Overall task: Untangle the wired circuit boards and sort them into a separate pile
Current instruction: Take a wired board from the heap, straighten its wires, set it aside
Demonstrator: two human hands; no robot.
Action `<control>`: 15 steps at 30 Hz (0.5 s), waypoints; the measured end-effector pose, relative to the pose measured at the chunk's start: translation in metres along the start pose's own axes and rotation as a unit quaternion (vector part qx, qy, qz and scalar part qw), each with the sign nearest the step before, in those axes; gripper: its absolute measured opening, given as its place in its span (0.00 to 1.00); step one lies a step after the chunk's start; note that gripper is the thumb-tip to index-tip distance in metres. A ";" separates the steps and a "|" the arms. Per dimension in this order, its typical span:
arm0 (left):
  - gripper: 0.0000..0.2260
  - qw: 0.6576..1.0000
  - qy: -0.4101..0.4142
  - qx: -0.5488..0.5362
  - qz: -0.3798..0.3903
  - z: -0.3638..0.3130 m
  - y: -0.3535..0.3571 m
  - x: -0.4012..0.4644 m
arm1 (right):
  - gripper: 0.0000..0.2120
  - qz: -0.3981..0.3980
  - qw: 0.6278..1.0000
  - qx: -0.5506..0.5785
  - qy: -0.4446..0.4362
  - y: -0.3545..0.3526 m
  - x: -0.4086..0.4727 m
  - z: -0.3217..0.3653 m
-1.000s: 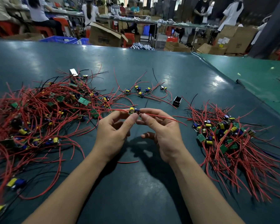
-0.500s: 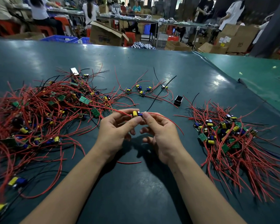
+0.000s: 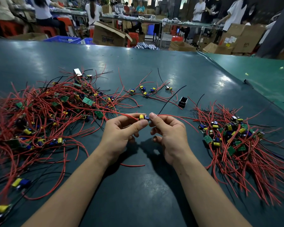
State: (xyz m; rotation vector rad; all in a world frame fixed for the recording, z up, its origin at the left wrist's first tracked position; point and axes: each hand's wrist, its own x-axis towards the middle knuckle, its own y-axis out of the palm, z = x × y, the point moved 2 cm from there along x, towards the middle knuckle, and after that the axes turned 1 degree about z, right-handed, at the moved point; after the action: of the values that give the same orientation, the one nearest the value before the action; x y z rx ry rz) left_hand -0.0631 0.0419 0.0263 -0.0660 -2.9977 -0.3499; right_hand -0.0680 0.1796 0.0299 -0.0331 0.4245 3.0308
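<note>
A small circuit board (image 3: 143, 117) with a yellow capacitor and blue part is held above the dark green table (image 3: 138, 194). My left hand (image 3: 121, 131) pinches its left end and my right hand (image 3: 168, 133) pinches its right end. Red wires run from the board to both sides, and a black wire rises to the upper right. A big tangled heap of red-wired boards (image 3: 44, 115) lies to the left. A sorted pile of boards (image 3: 233, 141) with red wires lies to the right.
Several loose boards (image 3: 144, 91) lie beyond my hands. A small black box (image 3: 183, 102) sits near the right pile, a white box (image 3: 77, 72) at the back of the heap. One loose red wire (image 3: 132, 165) lies below my hands. People work at benches behind.
Both hands have dropped slightly towards me with the board. The board's black wire has swung up to the upper right, free of the heap.
</note>
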 end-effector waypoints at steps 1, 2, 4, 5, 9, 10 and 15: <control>0.13 1.000 0.000 -0.003 -0.001 0.000 0.000 0.000 | 0.07 0.001 1.000 0.004 0.003 0.000 0.000 0.000; 0.13 1.000 -0.002 -0.006 -0.004 0.000 -0.001 0.001 | 0.06 0.006 1.000 0.009 0.007 -0.001 0.000 0.000; 0.12 1.000 -0.008 -0.018 -0.015 0.000 -0.002 0.002 | 0.05 0.021 1.000 0.015 0.013 -0.001 0.001 0.000; 0.12 0.999 -0.012 -0.023 -0.019 0.000 -0.002 0.002 | 0.05 0.022 1.000 0.014 0.012 -0.001 0.001 0.001; 0.12 1.000 -0.009 -0.022 -0.010 0.000 0.000 0.002 | 0.06 -0.013 0.999 0.030 0.005 0.000 0.001 0.001; 0.12 1.000 -0.006 -0.018 -0.005 0.000 0.000 0.001 | 0.07 -0.023 0.999 0.043 0.008 0.000 0.001 0.001; 0.12 1.000 0.005 -0.012 -0.006 0.000 0.002 0.002 | 0.08 -0.075 0.992 0.104 0.005 0.001 0.005 -0.001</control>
State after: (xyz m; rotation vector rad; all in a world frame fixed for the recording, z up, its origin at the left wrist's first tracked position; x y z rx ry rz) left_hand -0.0648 0.0437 0.0270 -0.0494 -2.9853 -0.3861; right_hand -0.0726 0.1793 0.0294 -0.0629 0.7021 2.8257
